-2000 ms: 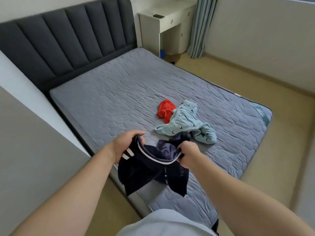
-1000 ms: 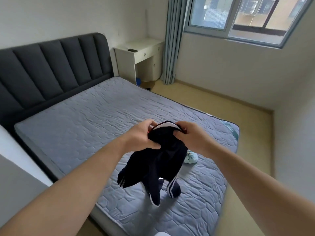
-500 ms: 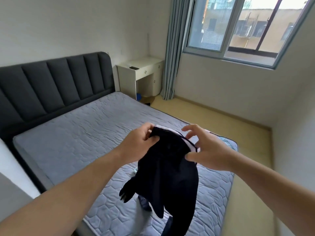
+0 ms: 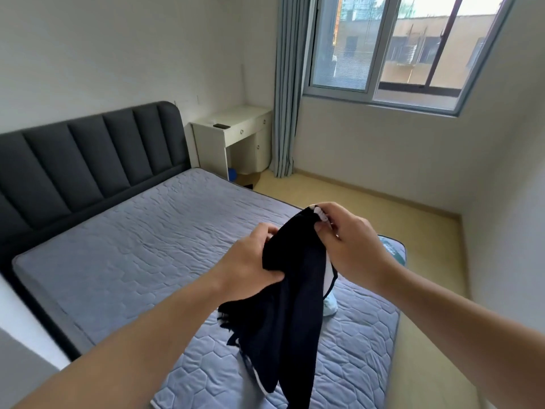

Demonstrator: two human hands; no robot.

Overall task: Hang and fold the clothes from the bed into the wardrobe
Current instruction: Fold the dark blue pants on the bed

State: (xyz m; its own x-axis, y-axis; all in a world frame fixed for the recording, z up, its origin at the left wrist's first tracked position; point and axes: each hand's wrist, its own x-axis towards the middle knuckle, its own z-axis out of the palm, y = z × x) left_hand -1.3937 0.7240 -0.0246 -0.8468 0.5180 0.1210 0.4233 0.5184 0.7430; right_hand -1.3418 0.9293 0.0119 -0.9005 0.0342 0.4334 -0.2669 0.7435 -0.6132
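Fingers point(image 4: 267, 231) of the left hand point(image 4: 250, 261) are curling round a bunched fold of the dark garment point(image 4: 289, 326), with the thumb pressing it from below. The right hand point(image 4: 351, 246) is pinching the white-trimmed edge at the top between thumb and fingertips. Neither hand is lying open.

The bed point(image 4: 132, 261) is showing mostly bare quilted surface. The garment is hanging in the air above its near corner, with the lower end trailing down out of view, so I cannot tell whether it is touching the bed. Behind it a pale blue piece of clothing point(image 4: 329, 308) is lying on the bed, mostly hidden. The wardrobe is not appearing in view.

Judging from this, the task is sitting at an early stage. One item is being handled, neither folded nor hung, and at least one more is waiting on the bed.
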